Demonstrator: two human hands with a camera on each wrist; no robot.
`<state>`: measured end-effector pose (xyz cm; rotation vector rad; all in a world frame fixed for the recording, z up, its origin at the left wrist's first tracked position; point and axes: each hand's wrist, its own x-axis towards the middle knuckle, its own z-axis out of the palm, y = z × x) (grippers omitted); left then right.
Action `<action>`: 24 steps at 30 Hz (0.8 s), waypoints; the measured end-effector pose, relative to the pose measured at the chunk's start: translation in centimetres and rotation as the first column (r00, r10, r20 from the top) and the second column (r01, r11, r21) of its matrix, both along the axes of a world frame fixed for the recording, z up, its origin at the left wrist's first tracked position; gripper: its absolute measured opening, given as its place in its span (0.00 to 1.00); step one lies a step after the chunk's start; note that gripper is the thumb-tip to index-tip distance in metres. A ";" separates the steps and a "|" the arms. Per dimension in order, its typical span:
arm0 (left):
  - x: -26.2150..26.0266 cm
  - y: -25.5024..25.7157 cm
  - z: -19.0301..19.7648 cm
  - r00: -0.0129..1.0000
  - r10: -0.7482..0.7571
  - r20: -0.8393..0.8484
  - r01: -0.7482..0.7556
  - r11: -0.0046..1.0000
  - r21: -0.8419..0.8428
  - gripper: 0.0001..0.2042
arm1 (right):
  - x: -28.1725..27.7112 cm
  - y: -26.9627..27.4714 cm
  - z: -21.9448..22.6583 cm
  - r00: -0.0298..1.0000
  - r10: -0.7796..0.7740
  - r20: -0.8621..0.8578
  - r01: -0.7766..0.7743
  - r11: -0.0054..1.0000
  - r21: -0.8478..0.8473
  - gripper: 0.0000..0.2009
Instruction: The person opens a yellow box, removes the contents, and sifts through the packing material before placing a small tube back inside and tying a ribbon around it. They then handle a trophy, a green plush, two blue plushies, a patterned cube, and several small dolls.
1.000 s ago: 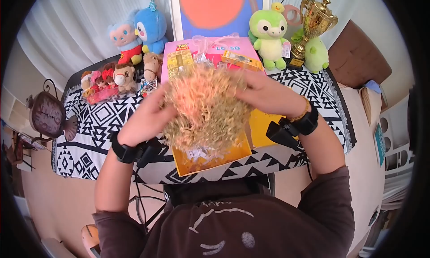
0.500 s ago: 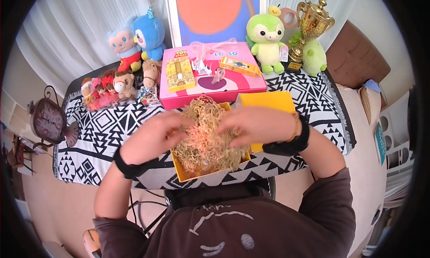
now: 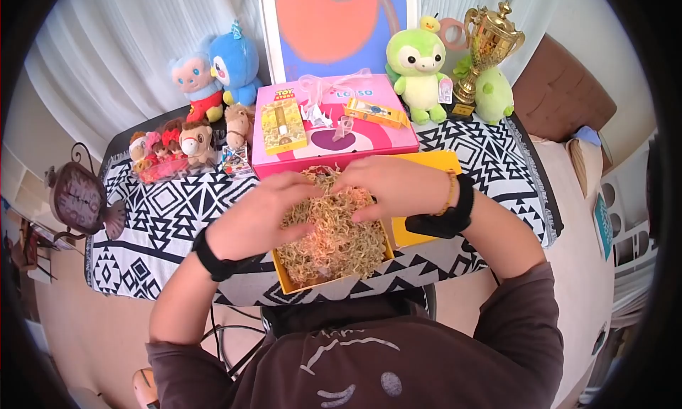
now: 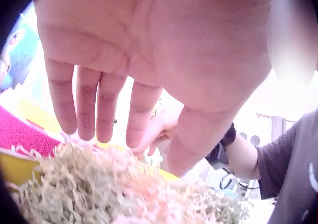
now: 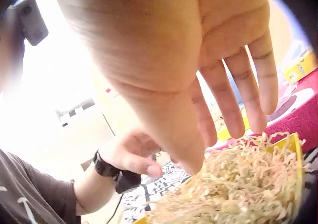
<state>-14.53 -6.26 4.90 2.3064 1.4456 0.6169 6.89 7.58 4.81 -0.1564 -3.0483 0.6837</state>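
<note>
Shredded paper filler (image 3: pixel 330 231), straw-coloured with a pinkish middle, fills a yellow box (image 3: pixel 284 277) at the table's front edge. My left hand (image 3: pixel 256 213) is at the filler's left side, its fingers fairly straight and spread in the left wrist view, fingertips at the top of the shreds. On the other side my right hand (image 3: pixel 398 192) touches or hovers just over the filler with relaxed, extended fingers; contact cannot be told. Neither palm (image 4: pixel 149 40) nor (image 5: pixel 149 40) palm holds anything. Whatever lies under the shreds is hidden.
Behind the box lies a pink box (image 3: pixel 334 142) carrying a yellow packet (image 3: pixel 284 127), an orange packet (image 3: pixel 376 112) and ribbon. A yellow lid (image 3: pixel 426 228) is at the right. Plush toys, a gold trophy (image 3: pixel 490 46) and a clock (image 3: pixel 77 196) stand around.
The filler, lifted in both hands at first, came down into the yellow box. The hands let go and now lie at its two sides, slightly farther back.
</note>
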 end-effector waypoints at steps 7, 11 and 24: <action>0.8 -0.5 -5.9 0.971 -0.040 -0.236 -0.030 0.957 -0.287 0.26 | -1.3 -1.3 -9.4 0.995 0.082 0.057 -0.096 0.936 0.339 0.27; 0.8 0.0 -4.4 0.944 -0.096 -0.316 -0.043 0.913 -0.405 0.23 | -2.7 -1.6 -6.9 0.942 0.005 0.336 -0.067 0.983 0.173 0.23; -0.4 -1.4 -1.2 0.998 -0.065 -0.009 0.063 0.985 -0.164 0.16 | -5.9 2.2 -4.8 0.984 -0.146 -0.100 0.165 0.963 0.211 0.09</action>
